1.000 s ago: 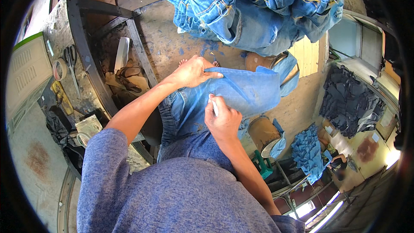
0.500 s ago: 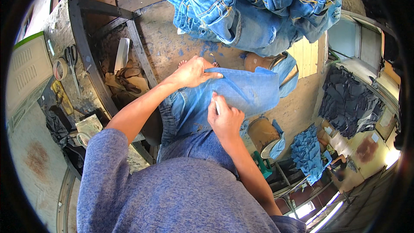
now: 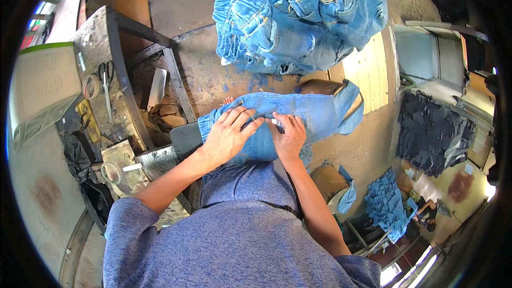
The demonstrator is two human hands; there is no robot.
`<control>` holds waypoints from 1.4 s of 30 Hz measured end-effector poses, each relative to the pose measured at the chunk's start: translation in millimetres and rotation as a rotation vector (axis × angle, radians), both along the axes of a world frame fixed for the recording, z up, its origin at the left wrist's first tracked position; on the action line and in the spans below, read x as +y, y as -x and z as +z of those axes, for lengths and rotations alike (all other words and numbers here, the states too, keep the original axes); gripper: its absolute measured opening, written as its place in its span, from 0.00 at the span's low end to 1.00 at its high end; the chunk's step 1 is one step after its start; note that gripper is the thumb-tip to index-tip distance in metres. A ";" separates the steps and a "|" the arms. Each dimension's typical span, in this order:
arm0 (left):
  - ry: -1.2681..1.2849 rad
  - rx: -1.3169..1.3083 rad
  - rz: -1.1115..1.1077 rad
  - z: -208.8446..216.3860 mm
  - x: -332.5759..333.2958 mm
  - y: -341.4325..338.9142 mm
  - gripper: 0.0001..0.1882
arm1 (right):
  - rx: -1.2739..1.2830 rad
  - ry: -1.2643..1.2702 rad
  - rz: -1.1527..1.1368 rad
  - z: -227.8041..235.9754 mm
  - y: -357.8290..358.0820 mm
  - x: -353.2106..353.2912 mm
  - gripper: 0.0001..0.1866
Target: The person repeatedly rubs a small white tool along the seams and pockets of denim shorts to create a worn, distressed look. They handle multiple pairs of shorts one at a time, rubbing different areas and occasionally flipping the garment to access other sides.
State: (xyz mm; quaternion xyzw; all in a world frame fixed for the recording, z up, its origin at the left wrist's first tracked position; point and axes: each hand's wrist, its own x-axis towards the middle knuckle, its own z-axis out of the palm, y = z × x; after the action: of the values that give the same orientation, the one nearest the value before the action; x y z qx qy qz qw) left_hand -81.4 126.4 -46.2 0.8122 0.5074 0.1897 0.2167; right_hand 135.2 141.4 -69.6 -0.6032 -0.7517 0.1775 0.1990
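Note:
A pair of blue jeans [image 3: 314, 108] lies across my lap, its waist end at the left and a leg reaching right over a brown rounded support. My left hand [image 3: 226, 133] rests on the denim with fingers spread and thumb pointing toward the other hand. A thin pale line, perhaps a thread, shows by its fingertips. Close beside it, my right hand [image 3: 289, 134] pinches a small white piece [image 3: 276, 122] against the cloth; its exact kind is not clear.
A large heap of blue jeans [image 3: 298, 26] rises ahead. On the left bench lie scissors [image 3: 106, 88], a tape roll [image 3: 91, 86] and a white stick [image 3: 132, 167]. Dark cloth [image 3: 434, 130] is piled at right. Another person [image 3: 426, 213] is far off at lower right.
My left hand has moved down from the upper edge of the jeans onto their middle, closer to my right hand. My right hand has shifted slightly right and turned. The view has shifted a little.

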 end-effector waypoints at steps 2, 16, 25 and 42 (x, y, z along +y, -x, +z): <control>-0.017 0.029 0.035 -8.9 -13.8 -6.0 0.19 | -0.005 -0.099 0.031 -5.8 1.1 -1.8 0.10; -0.142 -0.003 0.766 30.2 -59.4 -27.6 0.35 | 0.407 0.360 -0.133 21.4 -55.6 3.9 0.15; 0.323 -0.341 1.040 11.4 -102.0 -42.9 0.15 | 0.384 0.590 0.035 71.0 -103.0 -1.7 0.16; 1.452 -1.590 0.844 38.0 -65.7 -51.5 0.22 | -0.107 0.033 1.165 386.3 -68.4 18.2 0.18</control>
State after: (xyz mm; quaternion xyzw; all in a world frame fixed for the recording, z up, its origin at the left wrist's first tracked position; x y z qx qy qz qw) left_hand -29.9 60.7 -8.2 -0.0864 0.4484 0.3684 0.8098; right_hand 203.6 159.6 316.7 -0.1015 -0.9656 0.2385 0.0209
